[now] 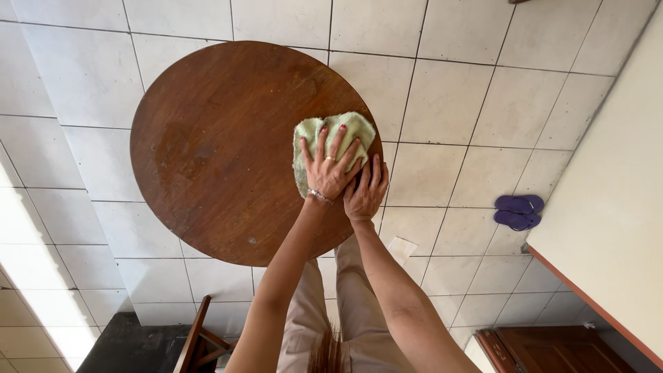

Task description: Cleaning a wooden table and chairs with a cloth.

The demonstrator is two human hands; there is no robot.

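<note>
A round dark-brown wooden table (214,152) stands on a white tiled floor. A light green cloth (352,128) lies bunched near the table's right edge. My left hand (330,166) presses flat on the cloth with fingers spread; it wears a ring and a thin bracelet. My right hand (366,190) rests just beside it on the table's rim, fingers straight and close together, holding nothing. The two hands touch at the thumb side.
A pair of purple flip-flops (518,211) lies on the tiles to the right, near a cream wall (615,207). A wooden chair part (200,342) shows at the bottom left, and a brown wooden door (552,349) at the bottom right.
</note>
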